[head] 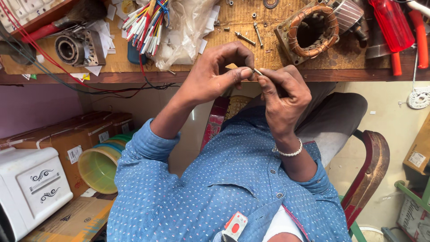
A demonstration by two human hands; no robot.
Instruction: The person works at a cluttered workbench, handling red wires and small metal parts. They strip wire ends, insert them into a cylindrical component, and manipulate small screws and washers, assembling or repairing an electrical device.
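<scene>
Two hands meet just in front of the tabletop point(224, 77) edge, pinching one small pale sleeve or wire end point(257, 71) between them. The left hand point(215, 76) has it in a thumb-and-forefinger grip; the right hand point(283, 96), with a beaded bracelet point(290, 152) at the wrist, closes its fingertips on the same piece from the other side. What it is exactly is too small to tell. The step in hand looks like fitting or twisting this piece, and the next move would seem to call for a steady pinch and fine fingertip turning, since so little of it sticks out.

Beyond the hands, on the tabletop, lie a bundle of coloured wires point(143, 22), a clear plastic bag point(186, 31), loose screws point(251, 33), a copper-wound motor stator point(311, 31), a bearing housing point(74, 48) and a red-handled screwdriver point(394, 22). Below to the left stand brown cardboard boxes point(67, 139) with small white rectangular labels on their sides, a stack of green and yellow plastic bowls point(99, 168) and a white appliance point(31, 188) with black scroll marks. At the far right, another brown box point(419, 150) carries a white label.
</scene>
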